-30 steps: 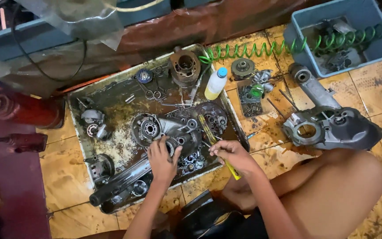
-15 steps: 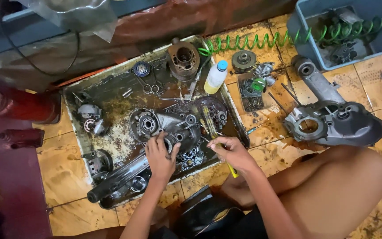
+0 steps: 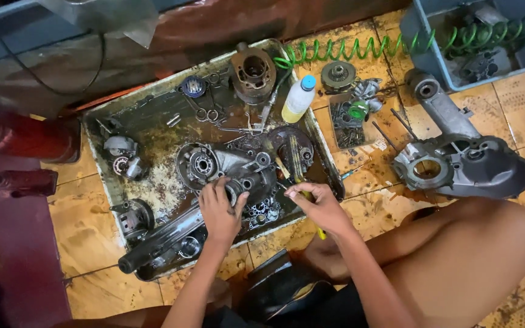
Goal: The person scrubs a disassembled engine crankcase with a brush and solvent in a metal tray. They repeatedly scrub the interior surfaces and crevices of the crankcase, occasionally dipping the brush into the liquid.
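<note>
Head view: the left hand (image 3: pixel 221 209) presses down on the engine casing (image 3: pixel 226 173), fingers (image 3: pixel 214 189) curled over its oily middle, steadying it in the metal tray (image 3: pixel 107 194). The casing looks heavy, rigid cast metal, probably slippery with grime; its thick rim beside those fingers seems the safest hold. The right hand (image 3: pixel 320 206) pinches a yellow-handled tool (image 3: pixel 302 188), tip just past the fingertips, aimed at the casing.

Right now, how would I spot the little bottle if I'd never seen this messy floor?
Find the big greasy metal tray on the tiled floor. At its far right corner, under the green coiled hose, lies the bottle: pale yellow plastic, blue cap, unlike the grey metal parts around.
</note>
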